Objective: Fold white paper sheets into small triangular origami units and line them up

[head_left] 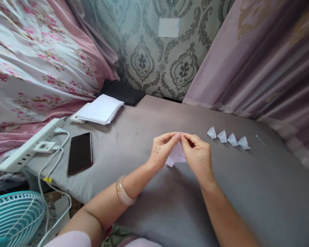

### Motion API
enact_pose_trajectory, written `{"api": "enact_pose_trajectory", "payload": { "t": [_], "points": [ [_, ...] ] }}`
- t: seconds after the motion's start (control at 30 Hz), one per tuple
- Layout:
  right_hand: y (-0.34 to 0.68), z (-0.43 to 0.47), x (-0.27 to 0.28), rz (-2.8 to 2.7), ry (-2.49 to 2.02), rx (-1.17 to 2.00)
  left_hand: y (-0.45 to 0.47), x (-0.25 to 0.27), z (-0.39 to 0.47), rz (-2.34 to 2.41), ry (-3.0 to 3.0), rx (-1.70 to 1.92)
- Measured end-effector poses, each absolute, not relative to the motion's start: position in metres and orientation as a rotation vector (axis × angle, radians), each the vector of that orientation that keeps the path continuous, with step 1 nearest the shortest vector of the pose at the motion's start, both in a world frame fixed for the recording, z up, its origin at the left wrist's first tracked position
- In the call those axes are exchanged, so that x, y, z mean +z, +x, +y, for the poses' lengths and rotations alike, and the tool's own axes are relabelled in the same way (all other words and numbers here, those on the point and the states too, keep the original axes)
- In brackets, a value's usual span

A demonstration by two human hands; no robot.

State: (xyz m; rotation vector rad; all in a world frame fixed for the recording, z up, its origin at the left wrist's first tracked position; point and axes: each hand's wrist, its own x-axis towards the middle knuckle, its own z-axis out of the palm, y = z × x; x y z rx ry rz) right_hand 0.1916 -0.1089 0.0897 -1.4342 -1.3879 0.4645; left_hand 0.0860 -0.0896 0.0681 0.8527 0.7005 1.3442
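A partly folded sheet of white paper (175, 155) hangs between my two hands over the grey-covered table. My left hand (163, 147) pinches its top edge between thumb and fingers, with a pale bangle on the wrist. Right beside it, my right hand (197, 151) grips the same top edge, and the fingertips of both hands meet there. Much of the paper is hidden behind the hands. To the right, several small folded paper shapes (222, 136) stand in a slanting row on the cover.
A stack of white paper (100, 109) lies at the back left near a black cloth (123, 91). A phone (79, 153), a white power strip (31, 145) with cables, and a blue fan (15, 218) are on the left. A thin stick (260, 140) lies far right.
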Motion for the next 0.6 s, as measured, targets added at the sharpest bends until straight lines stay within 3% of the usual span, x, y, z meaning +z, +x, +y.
{"api": "enact_pose_trajectory", "payload": {
  "t": [0.27, 0.6],
  "points": [
    [0.183, -0.118, 0.094, -1.526, -1.426, 0.404, 0.077, 0.079, -0.089, 0.795, 0.828, 1.379],
    [0.193, -0.11, 0.099, -1.099, -1.413, 1.015, 0.07, 0.083, -0.086, 0.672, 0.777, 1.25]
  ]
}}
